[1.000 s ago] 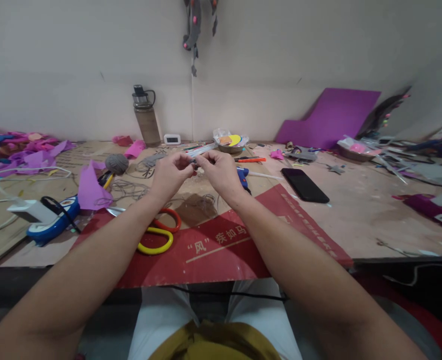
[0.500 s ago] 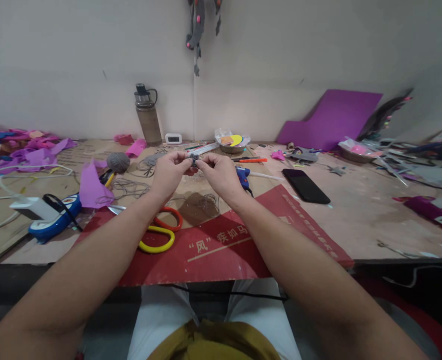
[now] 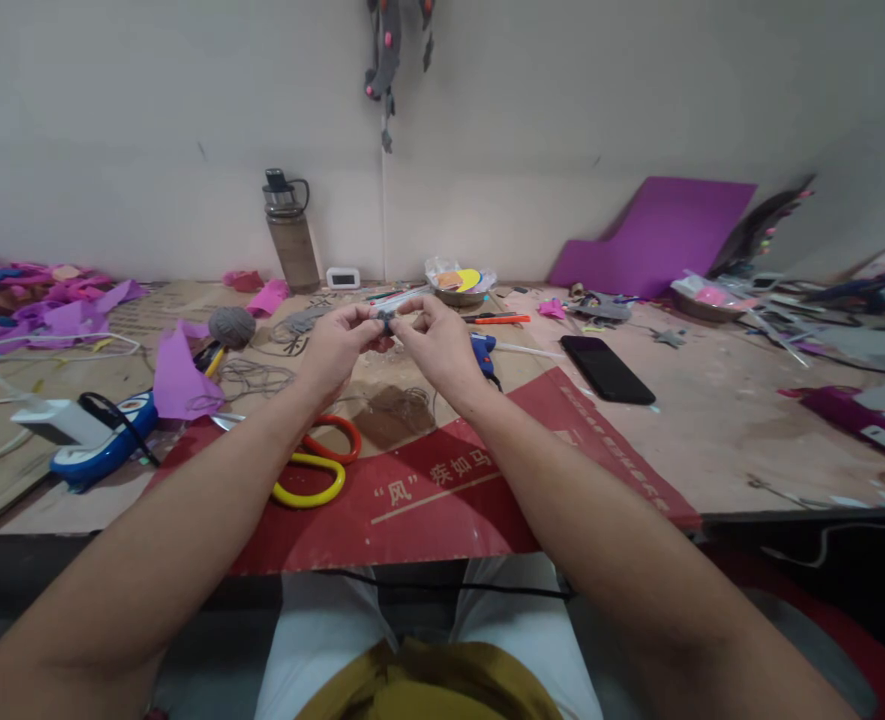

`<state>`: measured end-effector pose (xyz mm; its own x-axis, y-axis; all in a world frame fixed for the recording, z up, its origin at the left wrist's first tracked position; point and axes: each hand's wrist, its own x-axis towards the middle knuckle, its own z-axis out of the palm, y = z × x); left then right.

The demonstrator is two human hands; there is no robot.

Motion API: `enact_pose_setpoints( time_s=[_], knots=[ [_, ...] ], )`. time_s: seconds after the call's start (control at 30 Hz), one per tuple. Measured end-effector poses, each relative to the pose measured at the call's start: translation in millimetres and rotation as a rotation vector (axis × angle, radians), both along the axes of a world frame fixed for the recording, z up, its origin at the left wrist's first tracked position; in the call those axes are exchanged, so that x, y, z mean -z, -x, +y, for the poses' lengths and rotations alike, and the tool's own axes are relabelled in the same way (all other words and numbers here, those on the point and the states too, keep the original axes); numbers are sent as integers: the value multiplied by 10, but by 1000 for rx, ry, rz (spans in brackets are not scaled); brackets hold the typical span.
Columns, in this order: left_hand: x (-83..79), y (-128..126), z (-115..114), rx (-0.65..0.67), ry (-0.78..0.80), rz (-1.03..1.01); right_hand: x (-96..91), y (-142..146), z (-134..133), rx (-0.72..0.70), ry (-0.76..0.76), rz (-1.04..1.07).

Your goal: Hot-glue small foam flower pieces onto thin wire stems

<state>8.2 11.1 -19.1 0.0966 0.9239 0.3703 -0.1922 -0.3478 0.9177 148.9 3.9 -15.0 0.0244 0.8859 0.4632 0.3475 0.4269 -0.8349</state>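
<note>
My left hand (image 3: 335, 348) and my right hand (image 3: 436, 345) meet over the middle of the table. Both pinch a small dark grey piece (image 3: 386, 320), which looks like felt; the fingers hide most of it. Loose grey yarn (image 3: 412, 403) lies below the hands, and its ball (image 3: 232, 327) rests to the left. Scissors (image 3: 307, 502) with one yellow and one orange-red handle lie partly under my left forearm. Just right of my right hand is a blue glue gun (image 3: 482, 350), partly covered by that hand.
Red printed cardboard (image 3: 442, 520) covers the front edge. A black phone (image 3: 607, 370) and a grey star (image 3: 668, 338) lie to the right. Further back stand a bottle (image 3: 292, 240), a small white clock (image 3: 343, 278) and a bowl (image 3: 463, 297). At left sits a blue power strip (image 3: 82, 465).
The right hand's index finger has lifted and bent a little more above the grey piece. Both hands stay together at the same spot; the view has shifted slightly.
</note>
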Motion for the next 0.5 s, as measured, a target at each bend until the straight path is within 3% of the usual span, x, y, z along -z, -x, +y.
enact_pose_setpoints(
  time_s=[0.1, 0.27, 0.37, 0.5],
  knots=[
    [-15, 11, 3, 75, 58, -22, 5, -22, 38, -67, 32, 35],
    [-53, 72, 18, 183, 167, 65, 46, -118, 131, -60, 50, 50],
    [-70, 113, 22, 142, 199, 148, 66, -156, 156, -84, 50, 9],
    [-68, 141, 32, 31, 80, 346, 46, -146, 118, -89, 60, -111]
  ],
)
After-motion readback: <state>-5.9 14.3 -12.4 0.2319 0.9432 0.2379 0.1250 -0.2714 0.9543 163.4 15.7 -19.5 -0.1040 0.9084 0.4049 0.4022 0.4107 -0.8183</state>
